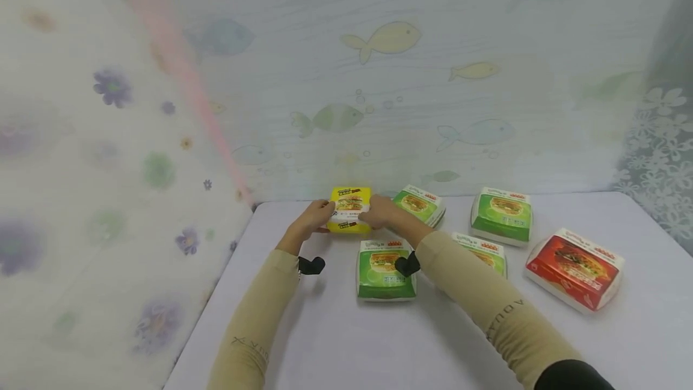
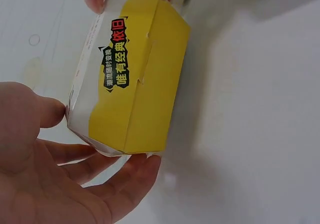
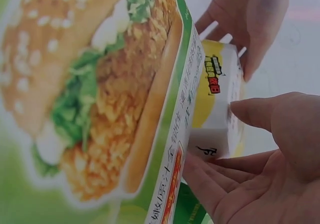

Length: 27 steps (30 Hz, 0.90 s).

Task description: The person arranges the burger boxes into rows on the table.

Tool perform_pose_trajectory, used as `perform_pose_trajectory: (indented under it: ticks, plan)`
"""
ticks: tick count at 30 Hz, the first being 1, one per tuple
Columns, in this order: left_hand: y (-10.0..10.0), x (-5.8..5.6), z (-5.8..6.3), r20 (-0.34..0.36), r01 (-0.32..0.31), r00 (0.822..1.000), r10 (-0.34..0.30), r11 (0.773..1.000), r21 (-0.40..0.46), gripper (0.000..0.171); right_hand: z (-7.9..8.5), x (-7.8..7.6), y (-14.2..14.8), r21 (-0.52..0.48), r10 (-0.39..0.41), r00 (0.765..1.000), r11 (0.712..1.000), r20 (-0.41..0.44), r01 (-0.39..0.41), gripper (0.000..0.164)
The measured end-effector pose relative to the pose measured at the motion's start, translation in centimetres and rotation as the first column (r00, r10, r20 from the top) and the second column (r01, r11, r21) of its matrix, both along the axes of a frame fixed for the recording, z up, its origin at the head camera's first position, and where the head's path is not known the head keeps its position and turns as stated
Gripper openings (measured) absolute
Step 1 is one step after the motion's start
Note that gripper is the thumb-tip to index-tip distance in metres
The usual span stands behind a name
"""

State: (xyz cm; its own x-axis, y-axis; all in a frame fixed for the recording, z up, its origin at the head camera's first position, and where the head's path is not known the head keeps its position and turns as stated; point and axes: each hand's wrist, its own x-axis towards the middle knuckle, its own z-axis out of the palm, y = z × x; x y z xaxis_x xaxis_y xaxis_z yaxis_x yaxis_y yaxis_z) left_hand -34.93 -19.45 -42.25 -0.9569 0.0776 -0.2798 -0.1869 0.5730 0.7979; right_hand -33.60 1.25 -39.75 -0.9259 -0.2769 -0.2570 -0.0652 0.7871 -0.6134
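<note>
A yellow and white burger box [image 1: 350, 225] sits at the far left of the table, held between both hands. My left hand [image 1: 316, 217] grips its left end, thumb near the top edge and fingers along the side, as the left wrist view shows with the box [image 2: 137, 83] close up. The right hand [image 1: 383, 212] holds the opposite end, its thumb on the upper edge and fingers low on the side. Below the hands in the head view is a green burger box [image 1: 385, 284]. Another green box [image 1: 419, 200] stands just right of the right hand.
A third green box [image 1: 502, 221] stands at the back right, and one more [image 1: 482, 248] is partly hidden by the right forearm. A red burger box [image 1: 576, 269] lies farther right. Fish-patterned cloth [image 1: 390, 95] hangs behind the white table [image 1: 346, 348].
</note>
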Motion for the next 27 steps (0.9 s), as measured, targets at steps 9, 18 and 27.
perform_pose_trajectory:
  ticks: [9,18,27]
  plan:
    - [0.1,-1.5,-1.2,0.042,-0.029,0.999,0.028,0.999,0.021,0.062,-0.1,-0.3,-0.1,0.093,0.032,0.999,0.995,-0.004,-0.031,0.056]
    - [0.1,-1.5,-1.5,0.045,-0.031,0.999,0.031,0.999,0.011,0.062,-0.5,-0.6,0.2,0.099,0.076,0.997,0.992,-0.016,-0.074,0.036]
    - [-0.7,-0.5,-0.3,-0.011,-0.002,1.000,0.002,0.999,-0.042,0.066,1.1,0.9,1.7,0.009,0.062,0.998,0.998,0.019,-0.062,0.052]
